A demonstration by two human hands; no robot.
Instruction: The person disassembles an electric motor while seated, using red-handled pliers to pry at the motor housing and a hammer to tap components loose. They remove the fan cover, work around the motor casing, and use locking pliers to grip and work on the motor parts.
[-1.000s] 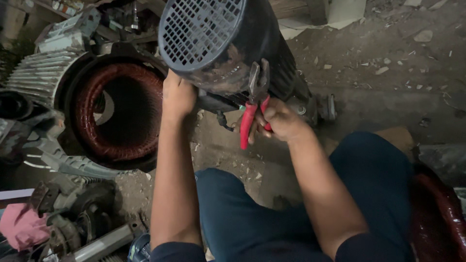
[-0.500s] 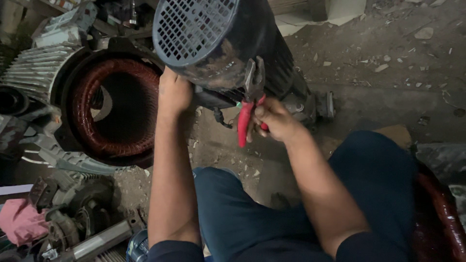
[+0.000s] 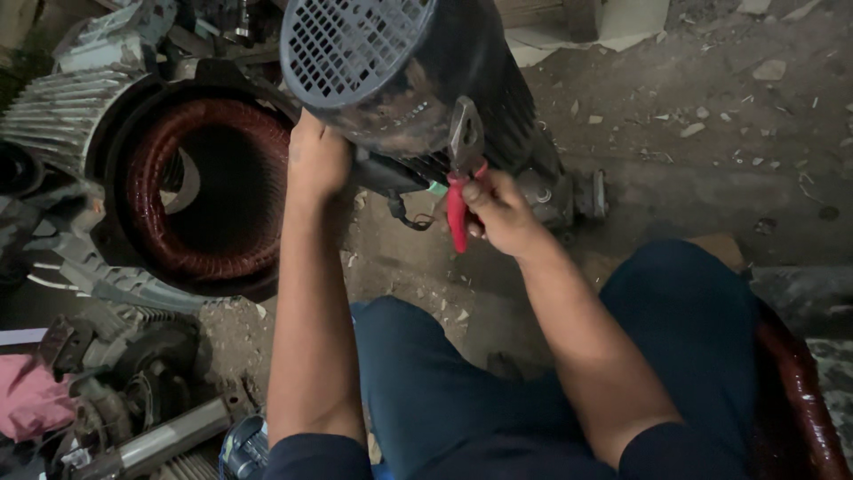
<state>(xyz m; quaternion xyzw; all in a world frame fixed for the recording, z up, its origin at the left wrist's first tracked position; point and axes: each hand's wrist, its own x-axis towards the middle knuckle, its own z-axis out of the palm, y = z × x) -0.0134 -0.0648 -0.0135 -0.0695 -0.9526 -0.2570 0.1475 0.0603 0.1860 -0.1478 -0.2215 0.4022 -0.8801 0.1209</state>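
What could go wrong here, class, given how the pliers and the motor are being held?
The pliers press on the curved, greasy motor casing, so they may slip toward the right hand. Only the left hand steadies the tilted motor, which could roll onto the knees. Dangling black wires could snag.

I am looking down into a motor repair workshop. Work happens on a bare, dusty concrete floor [image 3: 711, 151] strewn with chips and grit. An opened stator [image 3: 200, 191] with reddish copper windings lies to my left in its finned housing, a dark motor with a grille fan cover [image 3: 355, 49] stands ahead, and greasy spare parts [image 3: 124, 356] and a steel shaft [image 3: 169, 440] pile nearby.
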